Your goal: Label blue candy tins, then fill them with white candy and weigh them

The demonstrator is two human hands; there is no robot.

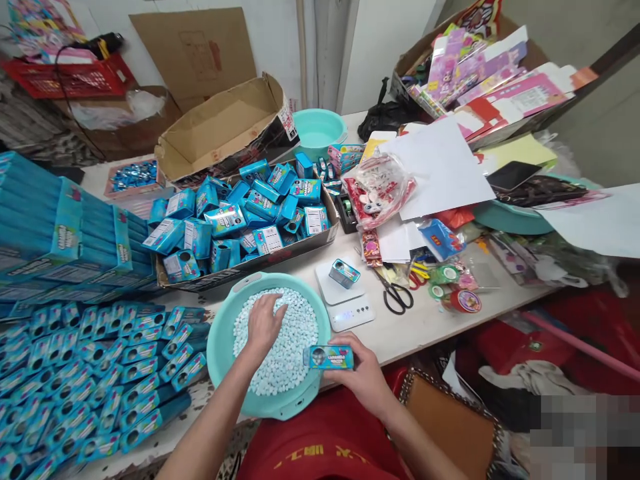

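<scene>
My left hand (265, 325) reaches palm down into a turquoise basin (219, 357) of small pale-blue candies (285, 370). Its thumb and index finger are apart on the candies; the other fingers are partly hidden. In my right hand (363, 370) is a small blue candy box (329, 358), lying sideways over the basin's right rim, with a round window and printed lettering on the side facing me. Just beyond the basin, a white digital scale (350, 313) carries another blue box (345, 273).
Blue boxes fill a cardboard tray (260, 267) behind the basin. Rows of open-looking boxes (100, 373) and stacked cartons (60, 233) stand left. Black scissors (397, 298), tape rolls (451, 273), papers (440, 167) and packaging crowd the right. A brown-seated chair (445, 427) is below the table edge.
</scene>
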